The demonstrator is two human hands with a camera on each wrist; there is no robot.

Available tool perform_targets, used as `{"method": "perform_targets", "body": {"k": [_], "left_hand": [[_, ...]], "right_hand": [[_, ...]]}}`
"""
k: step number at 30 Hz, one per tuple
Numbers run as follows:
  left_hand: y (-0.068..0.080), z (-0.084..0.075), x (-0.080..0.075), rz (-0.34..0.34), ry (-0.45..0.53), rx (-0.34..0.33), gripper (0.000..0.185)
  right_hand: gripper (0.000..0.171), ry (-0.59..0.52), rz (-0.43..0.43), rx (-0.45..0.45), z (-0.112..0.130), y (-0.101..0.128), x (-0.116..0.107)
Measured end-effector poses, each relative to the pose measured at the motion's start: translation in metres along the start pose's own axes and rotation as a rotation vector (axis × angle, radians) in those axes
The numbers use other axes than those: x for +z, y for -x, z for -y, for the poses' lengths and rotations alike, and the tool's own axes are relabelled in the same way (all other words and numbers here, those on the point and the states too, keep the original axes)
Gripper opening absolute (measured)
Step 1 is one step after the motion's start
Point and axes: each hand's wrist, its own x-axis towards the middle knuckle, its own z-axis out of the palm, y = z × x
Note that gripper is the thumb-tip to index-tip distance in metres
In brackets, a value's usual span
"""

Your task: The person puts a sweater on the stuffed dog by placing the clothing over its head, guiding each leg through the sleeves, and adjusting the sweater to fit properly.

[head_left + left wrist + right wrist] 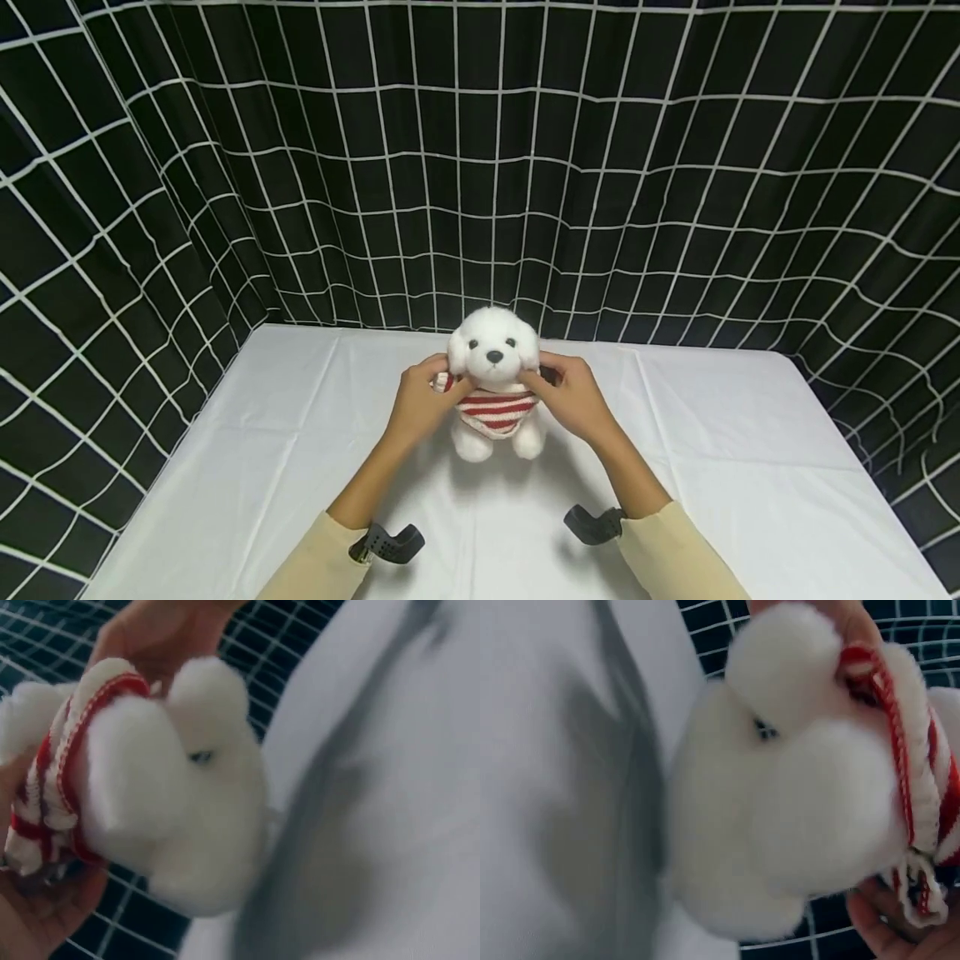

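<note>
A white plush dog [491,346] with dark eyes and nose faces the head camera, held between two hands at the middle of the table. Its red-and-white striped knit sweater [497,410] covers the chest. The left hand [426,398] grips the dog's side below the ear, thumb across the front. On the opposite side the right hand [579,400] holds it likewise, thumb in front near the neck. Both wrist views show the plush dog [217,825] from below, its stubby white legs close up; fingers behind its back are mostly hidden.
A white cloth with creases covers the table [750,433]. Black curtains [517,125] with a white grid hang behind it and at both sides. Black wrist devices [396,544] stick out at the cuffs of the beige sleeves [318,560].
</note>
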Motion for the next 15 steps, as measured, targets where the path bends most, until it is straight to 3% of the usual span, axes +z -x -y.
{"method": "perform_targets", "body": {"k": [7, 15], "left_hand": [[0.017, -0.024, 0.003, 0.107, 0.025, -0.149, 0.024], [0.03, -0.021, 0.012, 0.187, 0.163, -0.311, 0.039]], "right_hand": [[0.026, -0.02, 0.045, 0.113, 0.01, 0.026, -0.011], [0.032, -0.092, 0.012, 0.307, 0.002, 0.037, -0.012]]}}
